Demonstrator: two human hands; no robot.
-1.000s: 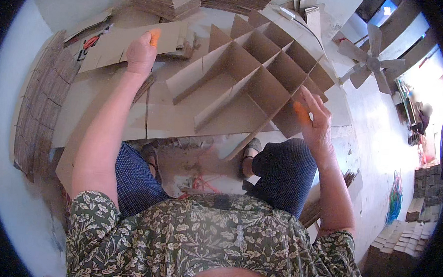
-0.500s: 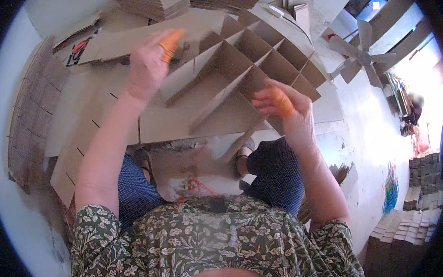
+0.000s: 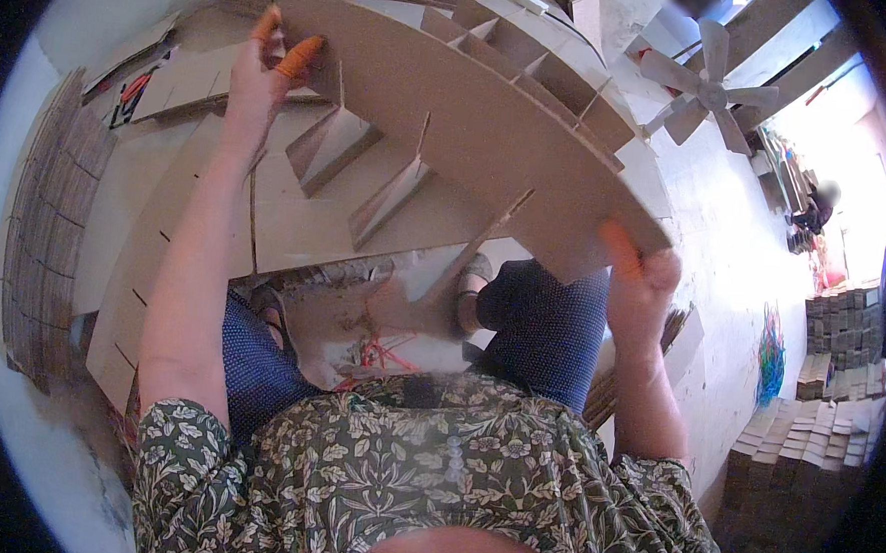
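A long brown cardboard strip [image 3: 471, 118] with slots stretches across the upper middle, held up between both hands. My left hand [image 3: 263, 72], with orange finger covers, grips its left end. My right hand [image 3: 638, 282], also with an orange finger cover, grips its right end. Behind and under the strip stands a cardboard grid divider [image 3: 387, 189] with several cross partitions slotted in.
Flat slotted cardboard sheets [image 3: 164, 252] lie to the left, beside a tall stack [image 3: 50, 226]. A fan [image 3: 708, 90] stands at upper right. Stacks of cardboard pieces [image 3: 805, 446] sit at lower right. My knees in blue cloth [image 3: 541, 322] are below the divider.
Both hands rose and drew nearer, lifting the long cardboard strip up over the divider grid; the right hand shifted to the strip's right end.
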